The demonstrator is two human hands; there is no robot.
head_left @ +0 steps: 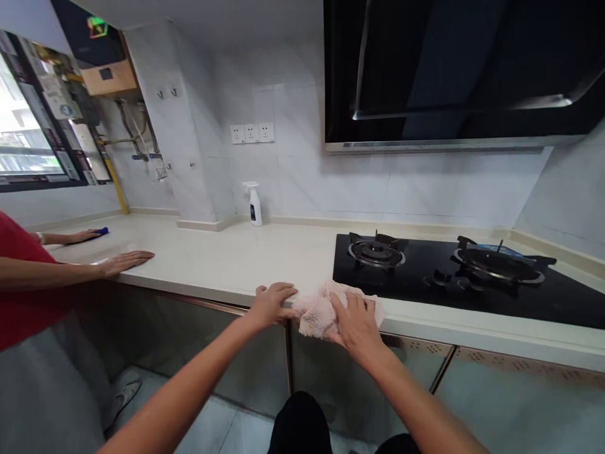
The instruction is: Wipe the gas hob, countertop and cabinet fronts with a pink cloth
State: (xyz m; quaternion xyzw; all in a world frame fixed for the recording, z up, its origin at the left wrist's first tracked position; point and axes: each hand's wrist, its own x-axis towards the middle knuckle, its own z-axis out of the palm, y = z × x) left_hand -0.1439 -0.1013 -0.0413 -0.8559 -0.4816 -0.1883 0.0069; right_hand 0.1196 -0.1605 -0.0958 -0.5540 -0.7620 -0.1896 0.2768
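A pale pink cloth (316, 315) is draped over the front edge of the white countertop (283, 257), just left of the black gas hob (416, 268). On top of the cloth lies my right hand (358, 325), its fingers curled over the fabric and gripping it. To the left, my left hand (271, 304) rests on the counter's front edge with fingers stretched out. Its thumb reaches close to the cloth; I cannot tell whether they touch.
A white spray bottle (255, 205) stands by the back wall. At left, another person in a red top (23, 284) leans on the counter, one hand on a blue cloth (101, 232). The range hood (449, 75) hangs above the hob. Cabinet doors (340, 372) sit below.
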